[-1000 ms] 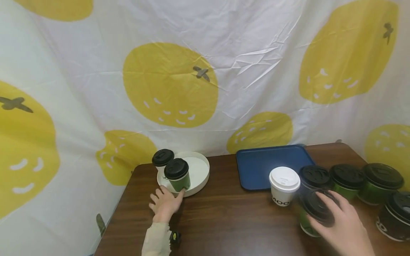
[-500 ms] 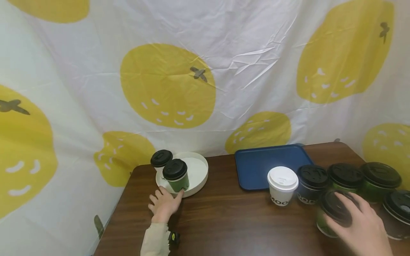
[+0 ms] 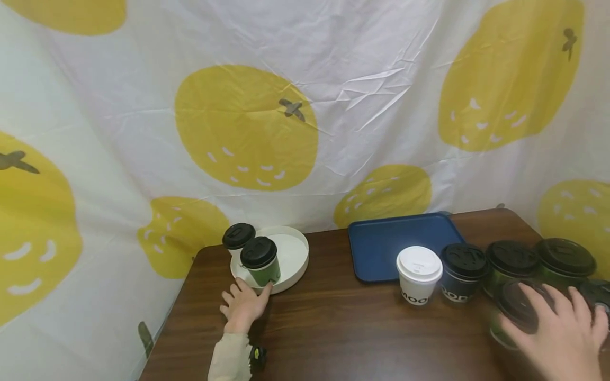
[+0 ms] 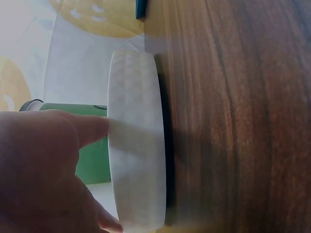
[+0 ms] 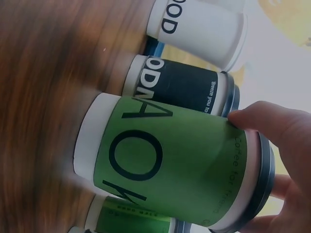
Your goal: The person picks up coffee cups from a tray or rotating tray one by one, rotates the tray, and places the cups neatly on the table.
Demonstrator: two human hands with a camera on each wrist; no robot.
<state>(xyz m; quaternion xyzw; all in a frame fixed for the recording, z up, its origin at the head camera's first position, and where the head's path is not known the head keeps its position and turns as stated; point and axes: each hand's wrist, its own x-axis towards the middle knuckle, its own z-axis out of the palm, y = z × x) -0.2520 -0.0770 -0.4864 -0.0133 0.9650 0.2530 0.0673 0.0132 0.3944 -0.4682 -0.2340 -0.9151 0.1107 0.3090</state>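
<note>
My right hand [image 3: 562, 328] grips a green paper coffee cup [image 5: 165, 160] near its black lid, thumb on one side and fingers across the other. The cup is upright and blurred in the head view; whether its base touches the table I cannot tell. At the left, my left hand [image 3: 245, 307] has its fingers spread at the near rim of a round white tray [image 3: 296, 264]. Its thumb touches the rim in the left wrist view. On that tray stand a green cup with a black lid [image 3: 262, 264] and, behind it, a white black-lidded cup [image 3: 238, 238].
A white cup [image 3: 418, 278] and a dark navy cup [image 3: 462, 275] stand right of centre, before a blue tray [image 3: 381, 233]. Farther right are green cups with black lids [image 3: 564, 259] and another black-lidded cup [image 3: 598, 293], partly behind my right hand. A fruit-print cloth [image 3: 362, 132] hangs behind the table.
My right hand has moved right across the table with the green cup in its grip, uncovering the navy cup. My left hand stays at the white tray's rim.
</note>
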